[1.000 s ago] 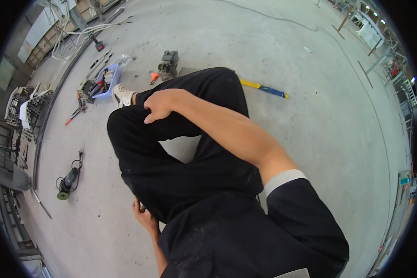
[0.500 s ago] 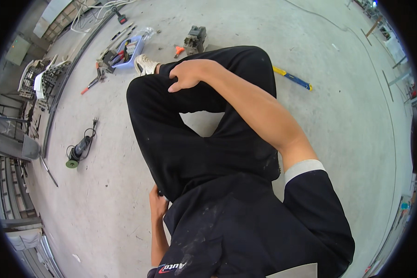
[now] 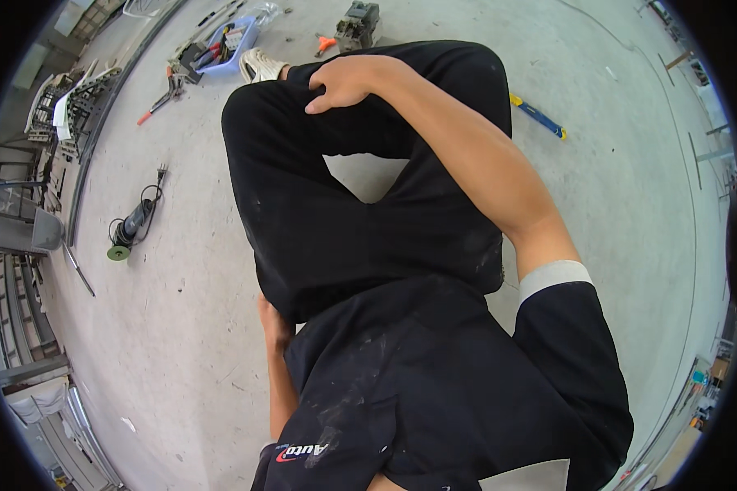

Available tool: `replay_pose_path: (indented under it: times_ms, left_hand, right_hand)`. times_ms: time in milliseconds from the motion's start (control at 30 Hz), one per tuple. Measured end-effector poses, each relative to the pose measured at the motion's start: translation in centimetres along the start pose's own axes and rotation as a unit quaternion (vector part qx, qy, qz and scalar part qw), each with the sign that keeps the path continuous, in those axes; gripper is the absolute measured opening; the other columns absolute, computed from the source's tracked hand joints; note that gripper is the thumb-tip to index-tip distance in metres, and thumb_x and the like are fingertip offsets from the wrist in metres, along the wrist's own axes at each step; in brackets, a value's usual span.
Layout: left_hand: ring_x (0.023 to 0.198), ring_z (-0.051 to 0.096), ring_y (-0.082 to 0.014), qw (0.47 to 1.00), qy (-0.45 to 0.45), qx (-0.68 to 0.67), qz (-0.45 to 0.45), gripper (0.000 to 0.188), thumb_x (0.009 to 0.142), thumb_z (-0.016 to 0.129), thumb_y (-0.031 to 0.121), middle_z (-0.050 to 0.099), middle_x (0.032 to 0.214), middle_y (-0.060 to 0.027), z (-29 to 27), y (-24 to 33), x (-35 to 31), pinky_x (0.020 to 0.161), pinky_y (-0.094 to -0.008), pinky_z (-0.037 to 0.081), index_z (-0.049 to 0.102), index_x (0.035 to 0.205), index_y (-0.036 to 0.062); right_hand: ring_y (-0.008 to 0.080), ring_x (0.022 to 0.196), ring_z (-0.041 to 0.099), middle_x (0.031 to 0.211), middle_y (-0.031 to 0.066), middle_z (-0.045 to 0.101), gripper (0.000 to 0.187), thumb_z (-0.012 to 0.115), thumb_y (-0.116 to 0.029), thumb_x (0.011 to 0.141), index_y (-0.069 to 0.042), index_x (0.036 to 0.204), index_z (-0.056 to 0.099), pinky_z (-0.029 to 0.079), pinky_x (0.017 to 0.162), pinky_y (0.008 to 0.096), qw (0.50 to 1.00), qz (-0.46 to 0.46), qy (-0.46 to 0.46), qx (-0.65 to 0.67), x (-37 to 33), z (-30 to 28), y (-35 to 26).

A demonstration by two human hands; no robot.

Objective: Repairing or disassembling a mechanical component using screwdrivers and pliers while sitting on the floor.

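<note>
Your right grip rests on your black trousers, loosely spread — the fingers bend over the cloth and the thumb stands apart from them. The trousers lie right under that grip, both legs folded. Your left grip is down at the side of the trousers, close against them and partly hidden, so you cannot tell whether it is spread or pinching anything.

Just left of your right grip is a pale shoe; past the shoe, farther from you, stands a blue bin with tools in it. A red-tipped tool lies on the floor, well to the left of that grip. Beyond the grip sit an orange piece and a grey block, near each other. Well to its right, a blue and yellow bar shows past your knee.

Ahead and left of your left grip — well apart from it — a grinder lies with its cord looped beside it.
</note>
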State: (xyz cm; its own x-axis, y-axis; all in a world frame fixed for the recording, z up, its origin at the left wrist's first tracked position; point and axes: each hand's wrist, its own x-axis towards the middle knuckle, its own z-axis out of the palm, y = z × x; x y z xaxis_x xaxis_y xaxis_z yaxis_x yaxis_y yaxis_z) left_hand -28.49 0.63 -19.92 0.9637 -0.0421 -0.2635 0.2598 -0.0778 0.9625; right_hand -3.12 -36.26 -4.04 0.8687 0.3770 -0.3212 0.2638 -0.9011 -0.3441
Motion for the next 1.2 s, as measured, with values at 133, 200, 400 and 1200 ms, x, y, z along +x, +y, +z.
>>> replay_pose_path:
  times_ms: [133,200,400,1200]
  left_hand:
    - [0.101,0.069,-0.0228,0.932,0.118,-0.271,-0.21,0.048,0.101,0.061,0.039,0.073,0.115,-0.0133,0.7,0.1,1.7,0.09,-0.036,0.053,0.065,0.121,-0.0046]
    - [0.104,0.069,-0.0227,0.897,0.066,-0.398,-0.181,0.046,0.103,0.058,0.036,0.072,0.118,-0.013,1.1,0.3,1.4,0.092,-0.0365,0.054,0.063,0.126,-0.0035]
    - [0.102,0.069,-0.02,0.958,0.016,-0.252,-0.133,0.043,0.106,0.056,0.035,0.072,0.116,-0.0107,1.2,3.4,-1.0,0.092,-0.0361,0.053,0.064,0.123,-0.0038]
    - [0.124,0.06,-0.0252,0.882,-0.402,0.246,0.013,0.054,0.083,0.086,0.013,0.065,0.136,-0.0141,-7.9,2.8,4.7,0.104,-0.0372,0.049,0.064,0.13,-0.0026]
  right_hand:
    - [0.0342,0.127,0.059,0.134,0.02,0.064,0.07,0.061,-0.057,0.095,-0.002,0.139,0.059,0.046,0.105,0.0421,1.0,0.011,0.002,-0.007,0.1,0.3,0.0]
    - [0.034,0.127,0.059,0.133,0.0201,0.064,0.07,0.061,-0.057,0.095,-0.003,0.139,0.059,0.046,0.105,0.0422,1.0,0.018,0.005,-0.008,0.3,0.5,0.4]
    - [0.0292,0.09,0.066,0.106,0.0174,0.069,0.064,0.059,-0.056,0.095,-0.001,0.128,0.065,0.051,0.084,0.0421,0.999,-0.024,0.045,-0.019,0.8,1.4,1.3]
    - [0.0217,0.104,0.068,0.12,0.0136,0.068,0.074,0.059,-0.053,0.099,0.001,0.148,0.048,0.054,0.09,0.034,0.977,0.074,0.144,0.14,-18.1,-15.7,5.0]
